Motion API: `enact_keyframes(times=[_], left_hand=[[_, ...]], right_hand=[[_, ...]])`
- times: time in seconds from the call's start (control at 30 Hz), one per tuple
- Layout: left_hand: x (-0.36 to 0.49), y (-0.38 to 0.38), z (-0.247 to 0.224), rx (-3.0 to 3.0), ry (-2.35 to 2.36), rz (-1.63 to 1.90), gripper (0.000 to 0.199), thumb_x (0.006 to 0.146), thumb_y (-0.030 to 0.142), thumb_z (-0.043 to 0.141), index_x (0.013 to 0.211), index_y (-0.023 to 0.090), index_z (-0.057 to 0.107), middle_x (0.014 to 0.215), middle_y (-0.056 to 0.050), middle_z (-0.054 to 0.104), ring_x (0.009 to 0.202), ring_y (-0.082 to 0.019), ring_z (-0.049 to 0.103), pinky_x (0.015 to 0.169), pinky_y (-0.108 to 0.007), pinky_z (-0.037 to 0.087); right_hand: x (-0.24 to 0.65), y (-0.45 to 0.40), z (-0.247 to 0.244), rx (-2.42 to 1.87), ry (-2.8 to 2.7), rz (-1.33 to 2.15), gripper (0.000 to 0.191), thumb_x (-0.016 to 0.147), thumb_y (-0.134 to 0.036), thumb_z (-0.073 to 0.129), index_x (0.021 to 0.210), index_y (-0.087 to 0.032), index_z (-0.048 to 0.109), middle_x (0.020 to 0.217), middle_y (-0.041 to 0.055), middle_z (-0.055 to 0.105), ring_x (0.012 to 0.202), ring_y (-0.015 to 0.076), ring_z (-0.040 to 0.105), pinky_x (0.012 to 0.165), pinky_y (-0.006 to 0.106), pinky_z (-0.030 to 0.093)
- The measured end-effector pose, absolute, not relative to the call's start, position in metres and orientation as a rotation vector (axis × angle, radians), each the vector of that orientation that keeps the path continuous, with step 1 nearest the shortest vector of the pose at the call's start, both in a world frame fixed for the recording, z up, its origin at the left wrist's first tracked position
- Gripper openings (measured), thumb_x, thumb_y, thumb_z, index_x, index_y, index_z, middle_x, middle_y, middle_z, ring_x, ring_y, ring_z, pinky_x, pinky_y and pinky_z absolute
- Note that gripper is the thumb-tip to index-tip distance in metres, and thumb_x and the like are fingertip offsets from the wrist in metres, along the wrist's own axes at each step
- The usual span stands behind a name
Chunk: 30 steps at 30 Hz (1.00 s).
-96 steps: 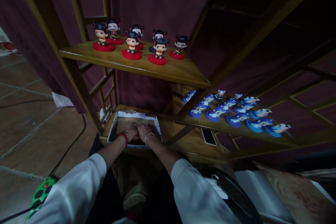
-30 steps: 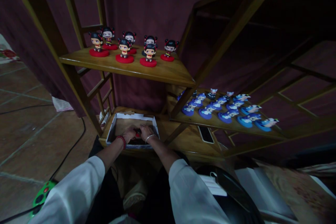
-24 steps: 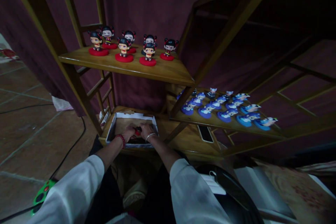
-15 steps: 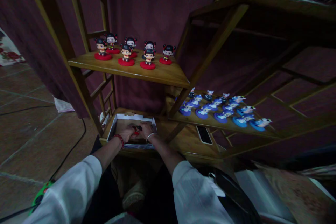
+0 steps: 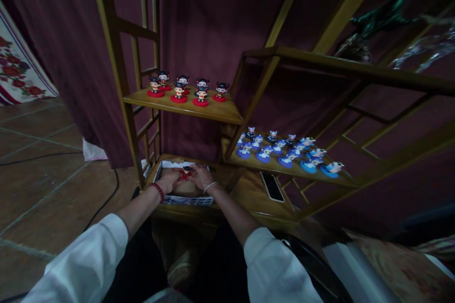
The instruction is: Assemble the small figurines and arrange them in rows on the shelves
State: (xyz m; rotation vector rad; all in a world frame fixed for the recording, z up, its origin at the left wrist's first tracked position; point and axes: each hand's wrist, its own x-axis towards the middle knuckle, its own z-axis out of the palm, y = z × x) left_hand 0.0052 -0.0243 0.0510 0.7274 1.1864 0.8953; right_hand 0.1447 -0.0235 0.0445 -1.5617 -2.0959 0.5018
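Observation:
Between my two hands is a small figurine (image 5: 186, 172) with black hair and red below, held above an open cardboard box (image 5: 188, 200). My left hand (image 5: 169, 180), with a red bead bracelet at its wrist, is closed on the figurine's left side. From the other side my right hand (image 5: 201, 177), wearing a pale bracelet, grips it with the fingertips. The box sits on the low wooden shelf. Up on the shelf above stand several similar black-haired figurines (image 5: 179, 93) on red round bases.
To the right, a shelf (image 5: 341, 182) carries several purple and blue figurines (image 5: 279, 151). A phone (image 5: 272, 186) lies on the lower board. A slanted wooden post (image 5: 254, 104) rises between the shelves. Dark cable (image 5: 110, 194) runs over the tiled floor at left.
My hands have lifted the figurine slightly, and it now shows more upright between them. The view has tilted up and shifted, bringing more of the upper right shelf into sight.

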Motion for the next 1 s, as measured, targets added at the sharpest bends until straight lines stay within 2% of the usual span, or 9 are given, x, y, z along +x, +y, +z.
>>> enact_keyframes(times=[0.2,0.47,0.6,1.0], left_hand=[[0.001,-0.035,0.068,0.674,1.162,0.949,0.015,0.065,-0.005,0.057,0.068,0.009,0.054,0.065,-0.003,0.059,0.056,-0.009,0.057,0.064,-0.024,0.051],[-0.006,-0.05,0.092,0.665,1.1,0.991,0.02,0.066,-0.009,0.052,0.067,0.011,0.05,0.065,-0.003,0.059,0.057,-0.01,0.059,0.063,-0.026,0.052],[-0.009,-0.061,0.107,0.698,1.049,0.986,0.021,0.068,-0.01,0.048,0.067,0.011,0.052,0.061,-0.002,0.059,0.055,-0.009,0.058,0.062,-0.023,0.052],[-0.019,-0.086,0.149,0.877,0.925,0.957,0.02,0.068,-0.006,0.052,0.08,0.009,0.056,0.068,-0.007,0.065,0.059,-0.012,0.063,0.063,-0.023,0.052]], right_hand=[[0.145,-0.029,0.049,-1.438,-2.056,0.574,0.033,0.063,-0.021,0.067,0.095,-0.016,0.06,0.083,0.004,0.064,0.072,0.0127,0.058,0.067,0.024,0.045],[0.141,-0.047,0.077,-1.356,-2.0,0.604,0.031,0.064,-0.021,0.066,0.094,-0.015,0.059,0.084,0.0046,0.063,0.071,0.0124,0.059,0.065,0.024,0.048],[0.141,-0.06,0.095,-1.353,-1.984,0.552,0.034,0.062,-0.021,0.067,0.095,-0.016,0.06,0.086,0.0039,0.062,0.07,0.0116,0.059,0.066,0.024,0.048],[0.145,-0.092,0.15,-1.276,-1.976,0.483,0.031,0.065,-0.025,0.065,0.094,-0.016,0.06,0.083,0.0025,0.063,0.066,0.01,0.058,0.063,0.021,0.049]])
